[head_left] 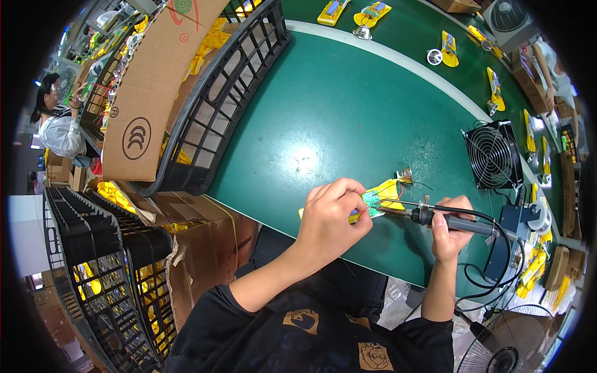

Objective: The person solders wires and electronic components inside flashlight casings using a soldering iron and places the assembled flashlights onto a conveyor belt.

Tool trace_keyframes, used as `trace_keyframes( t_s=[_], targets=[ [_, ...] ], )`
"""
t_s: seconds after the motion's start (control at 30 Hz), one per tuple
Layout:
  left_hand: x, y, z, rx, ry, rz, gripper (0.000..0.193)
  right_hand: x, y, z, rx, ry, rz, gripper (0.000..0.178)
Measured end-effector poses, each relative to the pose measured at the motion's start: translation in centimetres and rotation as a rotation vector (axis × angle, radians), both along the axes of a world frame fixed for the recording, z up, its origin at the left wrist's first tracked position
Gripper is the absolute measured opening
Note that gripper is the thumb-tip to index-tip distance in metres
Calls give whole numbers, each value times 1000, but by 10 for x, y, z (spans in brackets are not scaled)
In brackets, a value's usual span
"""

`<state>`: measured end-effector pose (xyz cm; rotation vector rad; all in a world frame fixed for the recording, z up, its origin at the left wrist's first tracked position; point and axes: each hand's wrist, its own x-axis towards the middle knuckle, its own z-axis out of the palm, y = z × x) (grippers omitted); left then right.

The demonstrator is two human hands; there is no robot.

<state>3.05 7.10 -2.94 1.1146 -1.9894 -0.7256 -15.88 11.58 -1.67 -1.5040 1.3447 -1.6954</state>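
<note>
My right hand point(452, 230) grips a soldering iron point(463, 224) with a dark handle and a thin metal tube clamped alongside. Its tip points left at a small green circuit board point(375, 200), which sits in a yellow plastic housing point(390, 190) on the green bench. A small silver reflector cup point(405, 175) lies at the far end of the housing, with thin black and red wires beside it. My left hand point(333, 214) is closed in a pinch at the board's left side and covers part of the housing. What its fingertips hold is hidden.
A small black fan point(491, 155) stands at the bench's right. Beyond a pale rail, a green belt point(410, 31) carries several yellow housings with reflectors. At left is a black crate point(214, 105) with cardboard point(140, 105). More crates point(102, 267) stand lower left. A person point(59, 124) sits far left.
</note>
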Motion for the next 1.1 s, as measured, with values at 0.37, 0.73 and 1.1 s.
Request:
trace_keyframes(
  t_s=[0.37,0.73,1.1],
  targets=[
    [0,1,1,-8,-13,-3,10,-7,3,0,-38,-81,-66,12],
    [3,3,-1,38,39,-6,10,-7,2,1,-49,-100,-21,12],
    [76,21,39,46,-354,-379,22,-18,3,-1,-64,-189,37,15]
  ],
)
